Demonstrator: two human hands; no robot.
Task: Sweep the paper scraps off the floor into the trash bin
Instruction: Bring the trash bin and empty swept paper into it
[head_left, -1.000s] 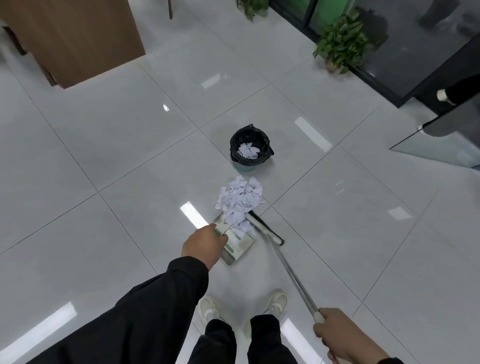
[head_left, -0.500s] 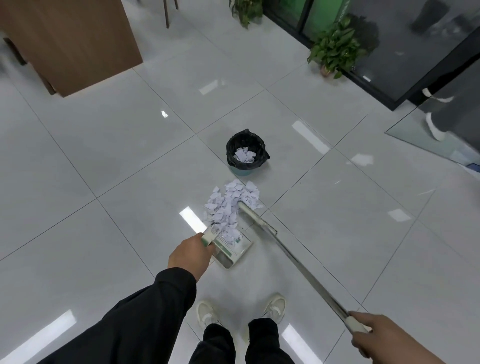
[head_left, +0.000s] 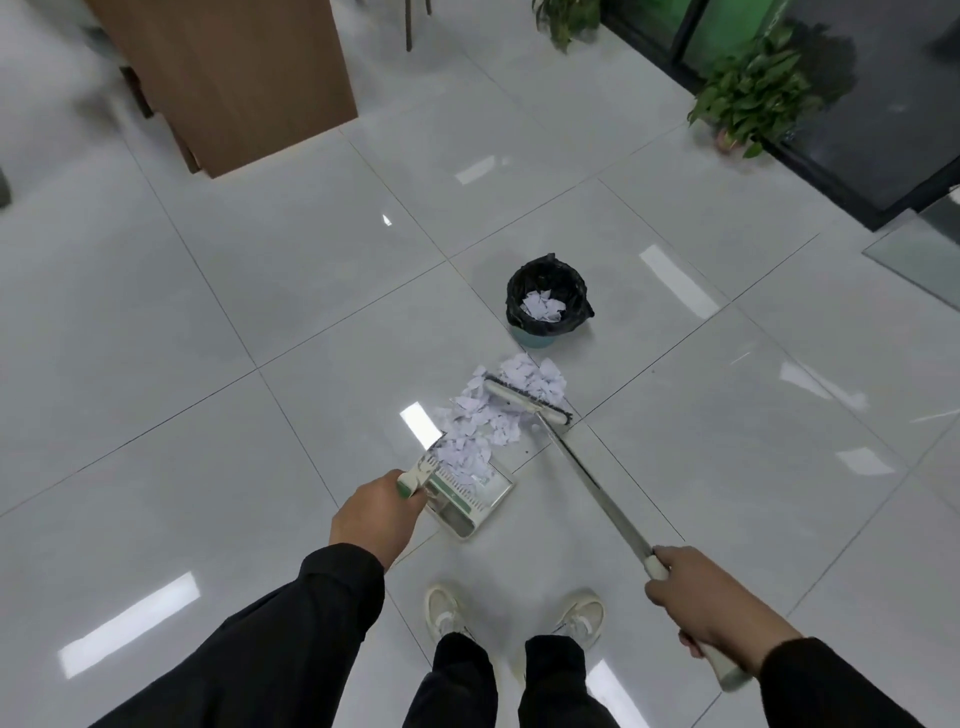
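The trash bin (head_left: 548, 304) holds scraps, more paper scraps (head_left: 485, 421) spill into the dustpan (head_left: 470, 493) whose handle the left hand (head_left: 376, 514) grips, while the right hand (head_left: 711, 605), fingers wrapped, holds the broom (head_left: 576, 462) beyond them.

1 head view, downward over floor (head_left: 218, 322)

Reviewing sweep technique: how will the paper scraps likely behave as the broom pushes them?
The paper scraps look small, thin and loose, so probably very light and apt to scatter on the glossy floor. Some lie beyond the broom head, so a pull toward the dustpan may gather them.
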